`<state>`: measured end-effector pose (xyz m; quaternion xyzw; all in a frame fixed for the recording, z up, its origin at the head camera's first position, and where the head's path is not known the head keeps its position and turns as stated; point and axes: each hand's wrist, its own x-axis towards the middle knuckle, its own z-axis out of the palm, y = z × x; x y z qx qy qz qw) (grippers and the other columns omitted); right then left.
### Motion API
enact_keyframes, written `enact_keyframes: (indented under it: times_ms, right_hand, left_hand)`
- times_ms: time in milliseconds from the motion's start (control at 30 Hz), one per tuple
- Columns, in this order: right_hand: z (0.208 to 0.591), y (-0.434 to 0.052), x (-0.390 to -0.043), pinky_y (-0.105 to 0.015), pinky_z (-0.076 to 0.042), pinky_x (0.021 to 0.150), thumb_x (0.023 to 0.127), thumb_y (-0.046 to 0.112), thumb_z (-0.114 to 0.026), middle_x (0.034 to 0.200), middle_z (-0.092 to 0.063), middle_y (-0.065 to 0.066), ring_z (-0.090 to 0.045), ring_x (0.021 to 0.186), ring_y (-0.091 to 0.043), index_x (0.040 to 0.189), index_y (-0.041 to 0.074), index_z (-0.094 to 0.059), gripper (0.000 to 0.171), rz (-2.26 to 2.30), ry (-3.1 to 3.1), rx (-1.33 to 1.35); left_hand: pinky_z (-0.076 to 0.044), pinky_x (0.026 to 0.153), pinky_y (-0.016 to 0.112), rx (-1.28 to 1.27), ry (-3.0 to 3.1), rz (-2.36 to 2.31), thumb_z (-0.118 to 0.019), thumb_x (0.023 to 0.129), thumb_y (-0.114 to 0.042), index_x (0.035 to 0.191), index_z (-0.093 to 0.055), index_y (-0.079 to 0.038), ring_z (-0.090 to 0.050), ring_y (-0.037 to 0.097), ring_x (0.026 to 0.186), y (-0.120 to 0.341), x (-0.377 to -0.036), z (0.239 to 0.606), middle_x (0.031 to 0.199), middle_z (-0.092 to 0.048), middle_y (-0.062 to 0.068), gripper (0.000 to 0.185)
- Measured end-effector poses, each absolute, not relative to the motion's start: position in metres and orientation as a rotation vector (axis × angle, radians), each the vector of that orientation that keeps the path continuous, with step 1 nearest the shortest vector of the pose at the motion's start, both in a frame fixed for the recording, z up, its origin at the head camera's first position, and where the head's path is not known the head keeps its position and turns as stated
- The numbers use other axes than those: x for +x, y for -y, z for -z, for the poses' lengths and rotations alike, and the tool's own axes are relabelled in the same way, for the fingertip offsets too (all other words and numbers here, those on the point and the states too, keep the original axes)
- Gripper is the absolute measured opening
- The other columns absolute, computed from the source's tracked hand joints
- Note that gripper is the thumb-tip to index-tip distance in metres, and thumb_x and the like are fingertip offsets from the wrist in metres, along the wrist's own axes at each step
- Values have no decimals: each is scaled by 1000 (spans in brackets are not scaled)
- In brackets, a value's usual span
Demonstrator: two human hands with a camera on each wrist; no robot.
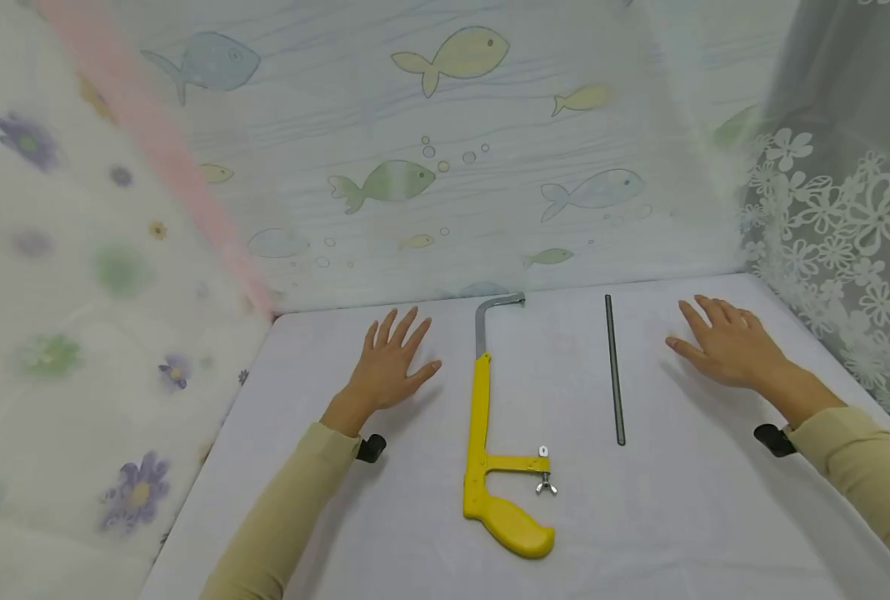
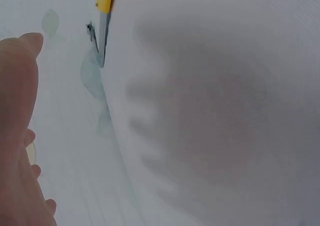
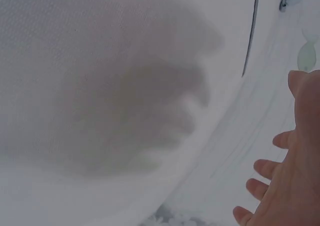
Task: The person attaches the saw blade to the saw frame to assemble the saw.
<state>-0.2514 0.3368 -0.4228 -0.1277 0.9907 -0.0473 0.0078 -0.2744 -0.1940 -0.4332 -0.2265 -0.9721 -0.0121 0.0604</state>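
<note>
A hacksaw frame with a yellow handle [image 1: 516,527] and a grey front bar lies on the white table, its wing nut [image 1: 546,485] at the near arm. To its right lies a thin dark hacksaw blade or rod [image 1: 614,371], separate from the frame. My left hand [image 1: 388,367] hovers left of the frame with fingers spread, holding nothing. Over the table right of the dark strip, my right hand [image 1: 733,346] is likewise spread and holds nothing. Each wrist view shows the hand's shadow on the cloth; the left one includes part of the frame [image 2: 104,21], the right one the strip [image 3: 251,31].
A white cloth covers the table [image 1: 595,525]. Behind it hangs a curtain [image 1: 490,217] printed with fish. A flowered curtain [image 1: 77,292] borders the left side, and a grey lace one [image 1: 850,208] the right. Black wrist straps [image 1: 372,448] show at both sleeves.
</note>
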Motion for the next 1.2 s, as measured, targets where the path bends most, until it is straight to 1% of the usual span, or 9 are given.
enact_keyframes:
  times_ms: [400,667,767,1200]
  right_hand:
    - [425,-327,-246,-74,-19,108,108,47,-44,154,-22,-39,-22,138,-61,155,-11,-22,77,176,-3112,-457]
    - [426,-319,-242,-74,-23,106,107,44,-48,153,-23,-40,-24,137,-62,152,-16,-20,80,304,-3064,-456]
    - [426,-316,-241,-75,-22,106,107,44,-50,153,-22,-41,-23,137,-63,151,-17,-21,81,355,-3048,-447]
    - [420,-302,-236,-76,-25,105,105,39,-56,151,-25,-45,-26,135,-64,149,-19,-23,80,436,-3011,-452]
  left_hand:
    - [-10,121,62,-713,2925,88,-40,102,-65,164,-22,-22,-7,38,156,188,-266,432,171,-12,6,78]
    - [-9,122,59,-736,2958,198,-45,102,-63,164,-21,-21,-8,37,156,183,-259,434,171,-13,6,79]
    - [-9,122,58,-756,2971,230,-45,102,-62,164,-20,-21,-8,36,156,182,-257,435,171,-13,6,79]
    - [-14,121,58,-791,2964,277,-47,102,-62,164,-22,-20,-12,36,155,175,-251,436,170,-18,7,79]
